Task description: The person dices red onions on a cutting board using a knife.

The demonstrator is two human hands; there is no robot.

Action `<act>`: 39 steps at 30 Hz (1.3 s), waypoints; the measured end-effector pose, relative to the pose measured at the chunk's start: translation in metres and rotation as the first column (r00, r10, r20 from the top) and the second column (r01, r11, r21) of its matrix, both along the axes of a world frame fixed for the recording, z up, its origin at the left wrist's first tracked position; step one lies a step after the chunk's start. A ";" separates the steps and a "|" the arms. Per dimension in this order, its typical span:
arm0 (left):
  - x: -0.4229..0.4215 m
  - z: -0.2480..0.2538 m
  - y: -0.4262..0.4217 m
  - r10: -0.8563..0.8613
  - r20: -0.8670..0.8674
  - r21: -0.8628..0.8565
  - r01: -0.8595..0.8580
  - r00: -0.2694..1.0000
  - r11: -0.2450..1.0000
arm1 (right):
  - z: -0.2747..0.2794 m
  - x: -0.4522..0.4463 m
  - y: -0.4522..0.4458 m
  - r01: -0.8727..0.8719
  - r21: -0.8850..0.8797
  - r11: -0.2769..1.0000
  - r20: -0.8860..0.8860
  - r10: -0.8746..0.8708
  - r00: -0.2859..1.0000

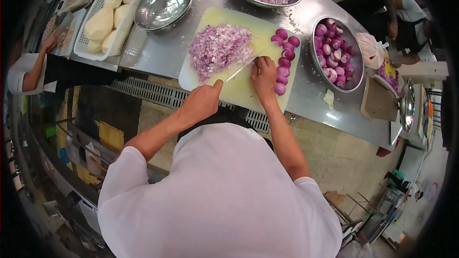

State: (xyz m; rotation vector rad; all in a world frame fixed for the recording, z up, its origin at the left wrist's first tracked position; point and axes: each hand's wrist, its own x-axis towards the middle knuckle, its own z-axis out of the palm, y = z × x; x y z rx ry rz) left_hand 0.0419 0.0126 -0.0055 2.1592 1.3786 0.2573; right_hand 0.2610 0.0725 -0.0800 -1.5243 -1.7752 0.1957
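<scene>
The left hand (200, 102) grips a knife (237, 71) over the board (241, 95). The right hand (264, 79) curls beside purple onions (283, 71); I can't tell if it holds anything.

From the person's torso (220, 177), the left hand (200, 101) is clenched at 11 o'clock; the right hand (264, 77), fingers (259, 60) bent, is at 1 o'clock; both forearms (283, 131) are bare.
</scene>
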 end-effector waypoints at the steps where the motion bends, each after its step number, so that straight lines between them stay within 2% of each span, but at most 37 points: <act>1: -0.003 0.001 0.001 0.002 0.005 -0.015 -0.002 1.000 1.000 | -0.002 -0.004 0.003 0.001 0.010 1.000 -0.036 -0.001 0.999; 5: 0.000 0.001 0.003 -0.007 0.010 0.017 0.007 1.000 1.000 | -0.006 0.002 0.002 -0.001 0.032 0.999 0.009 0.001 1.000; 8: -0.004 0.000 0.001 0.007 -0.015 0.003 -0.007 1.000 1.000 | -0.010 -0.005 0.002 0.011 -0.003 1.000 -0.066 -0.011 0.998; 14: -0.003 0.003 0.004 -0.017 -0.007 0.007 0.017 1.000 1.000 | -0.012 -0.003 0.002 0.007 0.023 1.000 -0.024 -0.007 1.000; 16: -0.003 -0.007 0.008 -0.030 -0.020 0.009 0.030 0.999 1.000 | -0.009 -0.001 -0.002 0.019 -0.040 0.999 -0.027 -0.020 0.999; 19: 0.001 0.010 0.002 -0.050 -0.006 0.017 0.050 0.999 0.999 | -0.012 0.001 -0.004 0.006 0.017 1.000 -0.030 -0.006 1.000; 22: -0.001 -0.008 0.005 -0.062 0.005 0.085 0.061 0.998 0.995 | -0.016 0.000 -0.004 0.008 0.039 0.999 -0.063 -0.006 0.998; 25: 0.003 0.008 0.002 -0.054 0.002 0.036 0.054 0.999 0.998 | -0.017 0.002 -0.005 0.009 0.028 1.000 -0.073 -0.006 0.997; 29: 0.000 -0.005 0.003 -0.075 0.003 0.037 0.075 0.997 0.996 | -0.014 0.000 -0.009 0.018 -0.018 1.000 -0.084 -0.020 0.996; 31: 0.004 0.011 0.006 -0.056 0.006 -0.009 0.056 0.998 0.998 | -0.012 0.000 -0.008 0.027 0.027 0.999 -0.103 -0.024 0.994; 39: 0.001 -0.009 0.007 -0.028 0.048 0.061 0.025 0.998 0.998 | -0.016 0.004 -0.010 0.036 0.045 0.998 -0.100 -0.031 0.994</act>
